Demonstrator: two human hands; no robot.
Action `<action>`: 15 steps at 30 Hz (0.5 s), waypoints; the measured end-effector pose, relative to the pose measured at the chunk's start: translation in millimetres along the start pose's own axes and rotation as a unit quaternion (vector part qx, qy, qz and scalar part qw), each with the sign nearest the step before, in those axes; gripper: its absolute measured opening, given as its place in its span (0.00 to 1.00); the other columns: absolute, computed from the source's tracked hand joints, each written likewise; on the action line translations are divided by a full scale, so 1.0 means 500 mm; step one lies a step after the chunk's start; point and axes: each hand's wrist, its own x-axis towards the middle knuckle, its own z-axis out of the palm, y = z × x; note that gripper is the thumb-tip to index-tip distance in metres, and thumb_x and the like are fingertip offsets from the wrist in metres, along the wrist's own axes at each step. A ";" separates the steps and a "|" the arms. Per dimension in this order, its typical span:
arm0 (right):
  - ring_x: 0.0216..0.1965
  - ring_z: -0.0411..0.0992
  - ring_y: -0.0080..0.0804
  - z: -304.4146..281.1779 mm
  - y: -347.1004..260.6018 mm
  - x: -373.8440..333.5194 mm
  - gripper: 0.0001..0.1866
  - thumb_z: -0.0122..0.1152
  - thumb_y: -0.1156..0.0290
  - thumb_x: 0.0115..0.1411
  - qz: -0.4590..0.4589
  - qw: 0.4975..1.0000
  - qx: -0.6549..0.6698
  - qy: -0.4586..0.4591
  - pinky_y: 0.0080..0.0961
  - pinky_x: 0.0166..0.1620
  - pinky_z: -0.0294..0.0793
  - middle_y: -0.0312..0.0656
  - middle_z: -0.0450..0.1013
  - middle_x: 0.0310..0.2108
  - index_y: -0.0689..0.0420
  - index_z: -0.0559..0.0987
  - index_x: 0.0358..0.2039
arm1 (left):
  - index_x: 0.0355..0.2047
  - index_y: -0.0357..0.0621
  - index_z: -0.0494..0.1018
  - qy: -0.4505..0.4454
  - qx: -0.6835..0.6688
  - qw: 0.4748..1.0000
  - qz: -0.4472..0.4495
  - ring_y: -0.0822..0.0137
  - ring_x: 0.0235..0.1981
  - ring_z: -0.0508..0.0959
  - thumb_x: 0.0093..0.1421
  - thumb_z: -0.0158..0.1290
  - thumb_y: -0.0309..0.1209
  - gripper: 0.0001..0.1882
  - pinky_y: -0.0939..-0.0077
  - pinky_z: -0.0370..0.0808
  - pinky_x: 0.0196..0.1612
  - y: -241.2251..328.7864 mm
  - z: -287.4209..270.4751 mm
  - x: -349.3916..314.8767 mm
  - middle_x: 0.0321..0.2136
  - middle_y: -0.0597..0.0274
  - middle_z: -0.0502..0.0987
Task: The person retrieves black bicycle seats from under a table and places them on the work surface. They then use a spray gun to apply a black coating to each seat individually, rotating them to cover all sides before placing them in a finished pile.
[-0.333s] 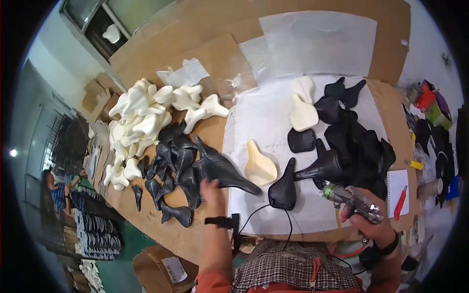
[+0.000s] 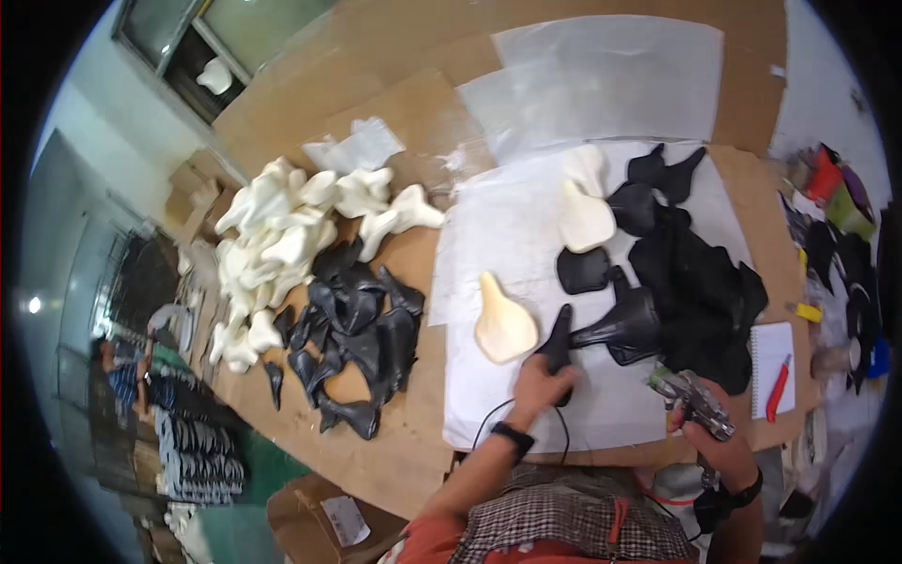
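My left hand point(image 2: 537, 387) is closed over the wide end of a black bicycle saddle point(image 2: 558, 342), whose narrow nose points away from me. The fingers hide most of its rear. My right hand point(image 2: 719, 442) is wrapped around a metal spray gun point(image 2: 693, 402) with a green ring near its front, held above the right side of the white paper point(image 2: 601, 414). Left of the gripped saddle lies a single cream foam saddle pad point(image 2: 505, 324). Just right of it, another black saddle point(image 2: 625, 324) rests beside a heap of black covers point(image 2: 695, 282).
Cream saddle pads point(image 2: 272, 235) are piled at the left, with several black saddles point(image 2: 362, 320) in front of them. Two cream pads point(image 2: 587, 216) lie farther back. A notebook point(image 2: 766, 376) and red cutter point(image 2: 778, 390) sit at right. Another person point(image 2: 122, 376) is at far left.
My left hand has moved right from the black pile to the black saddle on the paper. The black saddle beside it earlier now lies back on the left pile. The right hand stays on the spray gun.
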 end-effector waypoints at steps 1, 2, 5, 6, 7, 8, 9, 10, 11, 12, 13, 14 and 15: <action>0.36 0.71 0.25 0.010 0.000 -0.001 0.28 0.60 0.72 0.52 -0.001 1.000 0.004 -0.011 0.23 0.42 0.71 0.39 0.71 0.34 0.64 0.64 0.54 | 0.30 0.36 0.69 0.049 0.178 0.973 0.137 0.48 0.33 0.76 0.45 0.59 0.45 0.24 0.59 0.71 0.37 -0.018 0.042 -0.003 0.26 0.47 0.74; 0.36 0.71 0.25 0.005 -0.003 -0.008 0.28 0.60 0.72 0.52 -0.006 1.000 0.002 -0.004 0.23 0.42 0.71 0.39 0.71 0.34 0.64 0.64 0.54 | 0.30 0.35 0.68 0.046 0.171 0.979 0.098 0.46 0.33 0.76 0.47 0.57 0.41 0.20 0.57 0.71 0.38 0.004 0.067 -0.004 0.25 0.46 0.74; 0.36 0.71 0.25 -0.003 -0.009 -0.017 0.30 0.62 0.72 0.51 -0.010 1.000 -0.007 -0.002 0.23 0.42 0.71 0.39 0.71 0.34 0.64 0.64 0.54 | 0.30 0.35 0.68 0.071 0.111 0.990 0.053 0.46 0.31 0.76 0.47 0.57 0.37 0.18 0.60 0.72 0.38 -0.003 0.015 0.022 0.26 0.45 0.74; 0.36 0.71 0.25 -0.008 -0.015 -0.020 0.30 0.62 0.72 0.51 -0.002 1.000 -0.010 0.002 0.23 0.42 0.71 0.39 0.72 0.34 0.64 0.63 0.54 | 0.30 0.35 0.68 0.083 0.029 0.994 0.070 0.50 0.30 0.76 0.49 0.56 0.33 0.14 0.63 0.73 0.37 -0.005 -0.019 0.027 0.26 0.48 0.75; 0.36 0.71 0.25 -0.010 -0.020 -0.025 0.30 0.63 0.71 0.51 0.008 1.000 -0.011 0.005 0.23 0.42 0.71 0.40 0.72 0.34 0.64 0.63 0.54 | 0.29 0.34 0.68 0.093 -0.052 0.991 0.084 0.53 0.29 0.77 0.51 0.55 0.30 0.11 0.66 0.73 0.37 -0.003 -0.061 0.026 0.27 0.51 0.76; 0.36 0.71 0.24 -0.015 -0.022 -0.031 0.30 0.63 0.71 0.51 0.002 1.000 -0.018 -0.005 0.23 0.42 0.71 0.40 0.72 0.34 0.64 0.64 0.53 | 0.30 0.34 0.69 0.072 -0.256 0.963 0.051 0.58 0.29 0.77 0.53 0.53 0.27 0.08 0.67 0.73 0.36 -0.002 -0.081 0.026 0.28 0.54 0.76; 0.36 0.71 0.24 -0.018 -0.022 -0.037 0.30 0.63 0.71 0.51 -0.002 1.000 -0.025 -0.016 0.23 0.42 0.71 0.40 0.72 0.34 0.64 0.64 0.53 | 0.31 0.35 0.69 0.045 -0.448 0.893 0.011 0.62 0.28 0.76 0.54 0.51 0.24 0.06 0.69 0.73 0.35 0.002 -0.091 0.027 0.29 0.56 0.77; 0.36 0.71 0.23 -0.020 -0.026 -0.039 0.29 0.63 0.70 0.51 -0.011 0.999 -0.036 -0.031 0.23 0.41 0.71 0.40 0.72 0.35 0.63 0.64 0.53 | 0.33 0.35 0.70 0.047 -0.538 0.841 -0.006 0.64 0.29 0.76 0.56 0.49 0.22 0.04 0.70 0.74 0.36 0.009 -0.098 0.030 0.30 0.58 0.76; 0.36 0.71 0.23 -0.024 -0.030 -0.037 0.29 0.63 0.70 0.52 0.004 0.998 -0.053 -0.037 0.22 0.41 0.71 0.39 0.72 0.34 0.63 0.65 0.53 | 0.34 0.36 0.70 0.050 -0.621 0.782 -0.023 0.66 0.30 0.76 0.57 0.47 0.20 0.05 0.70 0.74 0.37 0.017 -0.103 0.036 0.31 0.59 0.76; 0.36 0.71 0.23 -0.028 -0.033 -0.035 0.28 0.62 0.70 0.52 0.020 0.996 -0.071 -0.044 0.22 0.41 0.71 0.39 0.72 0.34 0.62 0.66 0.53 | 0.36 0.37 0.70 0.049 -0.646 0.761 -0.039 0.65 0.33 0.76 0.58 0.48 0.21 0.06 0.68 0.73 0.41 0.017 -0.099 0.047 0.34 0.58 0.76; 0.36 0.71 0.22 -0.033 -0.034 -0.033 0.28 0.62 0.70 0.52 0.036 0.994 -0.088 -0.052 0.21 0.40 0.71 0.39 0.73 0.34 0.61 0.66 0.53 | 0.36 0.37 0.70 0.044 -0.655 0.753 -0.045 0.65 0.34 0.76 0.58 0.47 0.21 0.06 0.68 0.73 0.42 0.020 -0.093 0.055 0.34 0.57 0.76; 0.35 0.71 0.22 -0.040 -0.024 -0.029 0.27 0.62 0.69 0.52 0.017 0.991 -0.121 -0.054 0.21 0.39 0.70 0.38 0.73 0.33 0.60 0.67 0.52 | 0.36 0.37 0.70 0.039 -0.664 0.745 -0.055 0.65 0.35 0.76 0.58 0.47 0.21 0.06 0.68 0.73 0.43 0.020 -0.081 0.062 0.35 0.57 0.76; 0.34 0.71 0.22 -0.040 -0.027 -0.024 0.27 0.62 0.69 0.52 0.007 0.991 -0.127 -0.048 0.21 0.39 0.71 0.38 0.73 0.33 0.60 0.67 0.52 | 0.36 0.36 0.69 0.034 -0.673 0.736 -0.064 0.65 0.36 0.76 0.58 0.46 0.20 0.06 0.68 0.72 0.44 0.019 -0.071 0.067 0.35 0.57 0.76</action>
